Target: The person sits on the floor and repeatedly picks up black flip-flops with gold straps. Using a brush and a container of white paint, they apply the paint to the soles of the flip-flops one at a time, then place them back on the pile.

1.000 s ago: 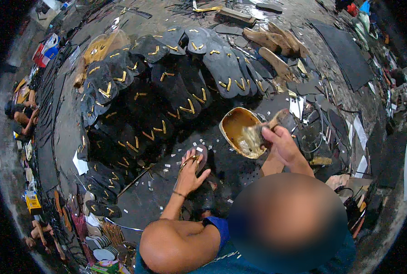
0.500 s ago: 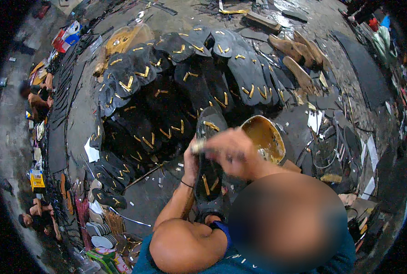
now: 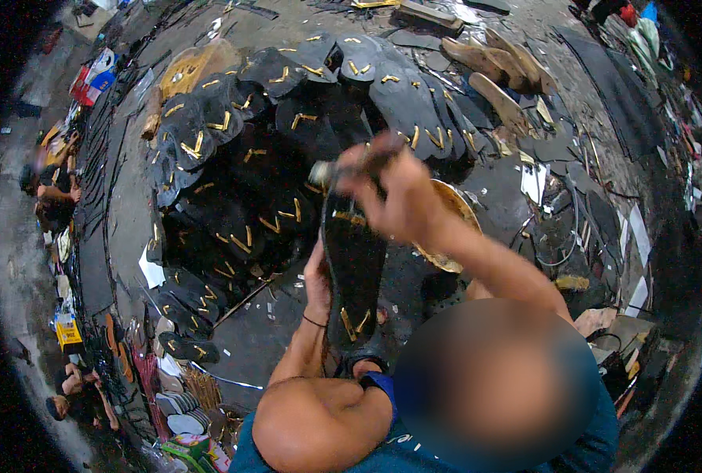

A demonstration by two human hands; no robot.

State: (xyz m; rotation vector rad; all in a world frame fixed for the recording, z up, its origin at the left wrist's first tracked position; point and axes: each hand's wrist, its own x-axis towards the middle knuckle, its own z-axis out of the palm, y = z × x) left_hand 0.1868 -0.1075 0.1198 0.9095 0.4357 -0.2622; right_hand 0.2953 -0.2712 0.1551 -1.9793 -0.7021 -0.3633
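My left hand (image 3: 317, 277) is closed on the left edge of a long black shoe sole (image 3: 356, 272), which stands tilted in front of me. Short yellow strips mark the sole near both ends. Over the sole's far end is my right hand (image 3: 398, 189), smeared by motion, its fingers wrapped around a short brush-like tool (image 3: 323, 171) with a pale end. My right forearm partly covers a bowl (image 3: 471, 206) with a yellowish-brown inside. Beyond the sole lies a large heap of black soles (image 3: 280, 193) with similar yellow marks.
Wooden foot forms (image 3: 497, 67) lie at the far right, near a dark sheet (image 3: 611, 102). A thin stick (image 3: 245, 299) lies left of my left arm. Stacked grey soles (image 3: 182, 406) sit at lower left. Two other people (image 3: 79, 386) are at the left edge.
My right hand has moved away from me, from the sole's middle to its far end, carrying the brush-like tool. My left hand still grips the sole, and the view has shifted slightly.
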